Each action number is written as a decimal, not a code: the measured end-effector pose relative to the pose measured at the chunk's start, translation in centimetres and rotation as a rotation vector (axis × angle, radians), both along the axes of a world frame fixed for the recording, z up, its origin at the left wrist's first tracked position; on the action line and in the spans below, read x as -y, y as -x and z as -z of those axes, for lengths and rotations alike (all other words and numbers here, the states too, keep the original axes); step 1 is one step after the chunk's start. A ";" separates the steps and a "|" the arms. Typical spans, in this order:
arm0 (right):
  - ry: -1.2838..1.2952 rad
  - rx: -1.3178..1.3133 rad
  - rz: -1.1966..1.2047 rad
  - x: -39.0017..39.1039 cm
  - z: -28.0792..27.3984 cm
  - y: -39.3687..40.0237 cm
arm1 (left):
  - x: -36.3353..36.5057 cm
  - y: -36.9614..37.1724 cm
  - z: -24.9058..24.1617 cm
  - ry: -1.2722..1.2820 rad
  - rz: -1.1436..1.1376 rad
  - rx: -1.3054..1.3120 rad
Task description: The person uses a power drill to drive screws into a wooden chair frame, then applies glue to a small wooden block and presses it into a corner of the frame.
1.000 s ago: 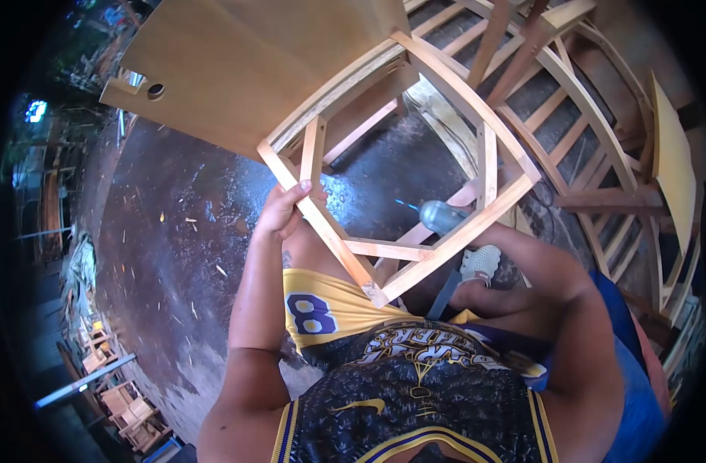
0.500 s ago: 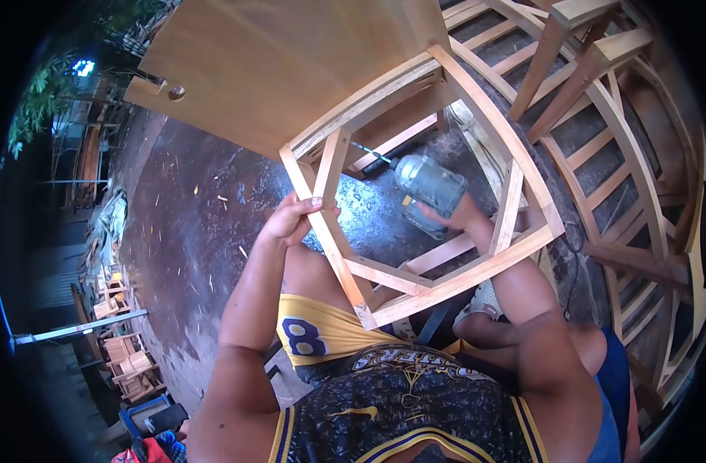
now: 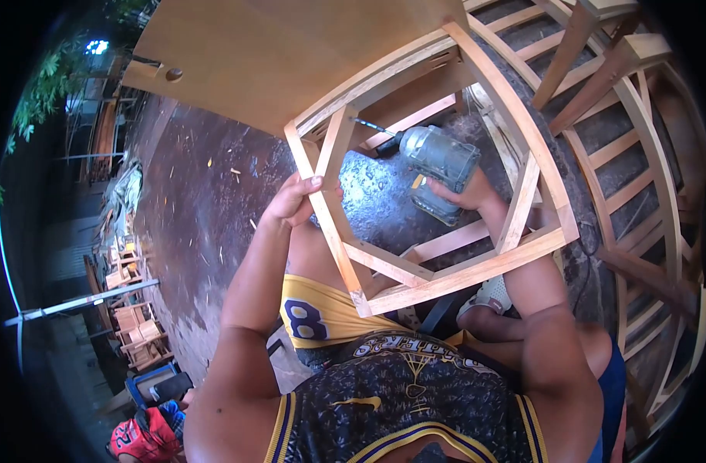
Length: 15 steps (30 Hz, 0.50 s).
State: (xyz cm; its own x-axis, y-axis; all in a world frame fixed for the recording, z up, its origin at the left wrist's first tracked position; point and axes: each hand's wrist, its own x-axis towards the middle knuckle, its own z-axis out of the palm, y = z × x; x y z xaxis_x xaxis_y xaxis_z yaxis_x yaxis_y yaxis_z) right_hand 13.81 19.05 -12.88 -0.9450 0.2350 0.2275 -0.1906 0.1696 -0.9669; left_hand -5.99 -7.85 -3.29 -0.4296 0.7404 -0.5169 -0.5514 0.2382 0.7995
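Observation:
A wooden chair frame (image 3: 465, 279) with diagonal corner braces rests over my lap, a broad wooden panel (image 3: 314, 58) rising from its far side. My left hand (image 3: 295, 199) grips the frame's left rail, thumb on top, close to where a corner brace (image 3: 334, 147) meets it. Inside the frame opening, my right hand (image 3: 470, 191) is closed round the handle of a cordless drill (image 3: 439, 158). The drill points left, and the tip of its long bit (image 3: 368, 125) is right at the far-left corner brace. Part of the right forearm passes beneath the near rail.
Slatted wooden frames (image 3: 619, 147) stand close on the right. Small wooden pieces (image 3: 138, 333) are stacked far left, near a metal bar (image 3: 90, 299). Another person in a red shirt (image 3: 144, 434) is at lower left. Wood scraps dot the dark, wet-looking floor (image 3: 206, 201).
The view has shifted slightly, bringing more of the red-shirted person into sight. The drill has tilted a little, its bit still near the brace. Both hands keep their grips.

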 end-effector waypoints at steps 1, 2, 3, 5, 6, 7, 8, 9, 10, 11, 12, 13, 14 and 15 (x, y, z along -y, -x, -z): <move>0.034 -0.003 -0.001 0.0 0.2 0.1 | 0.1 0.1 0.1 0.003 -0.010 0.000; 0.059 -0.028 0.019 0.1 0.3 0.2 | 0.2 0.4 0.3 -0.018 0.019 0.011; 0.061 -0.027 0.015 0.1 0.4 0.2 | 0.4 0.5 0.6 -0.040 0.050 0.023; 0.114 0.033 0.007 0.0 0.2 0.0 | 0.6 0.3 1.1 -0.049 0.011 0.048; 0.114 0.035 0.004 -0.1 0.1 0.0 | 0.6 0.1 1.2 -0.063 -0.024 0.069; 0.113 0.038 0.001 -0.1 0.0 0.0 | 0.5 0.0 1.1 -0.063 -0.027 0.070; 0.111 0.041 0.000 -0.2 0.0 0.1 | 0.1 -0.2 0.5 -0.050 -0.036 0.069; 0.109 0.040 -0.001 -0.3 0.0 0.1 | -0.2 -0.2 0.2 -0.037 -0.044 0.069; 0.098 0.049 -0.017 -0.3 0.0 0.1 | 0.1 0.7 0.8 -0.038 -0.044 0.070; 0.087 0.058 -0.029 -0.4 0.0 0.1 | -0.5 1.5 0.5 0.102 -0.185 -0.384; 0.084 0.058 -0.023 -0.4 -0.1 0.1 | -1.1 2.0 0.4 0.239 -0.323 -0.839; 0.051 0.021 -0.016 -0.3 -0.2 0.1 | -0.7 2.1 -0.2 0.373 -0.386 -1.146; 0.021 -0.015 -0.010 -0.2 -0.3 0.1 | -2.0 1.3 -2.1 0.377 -0.317 -1.328; 0.023 -0.014 -0.006 -0.2 -0.2 0.2 | -3.3 0.6 -3.4 0.376 -0.245 -1.510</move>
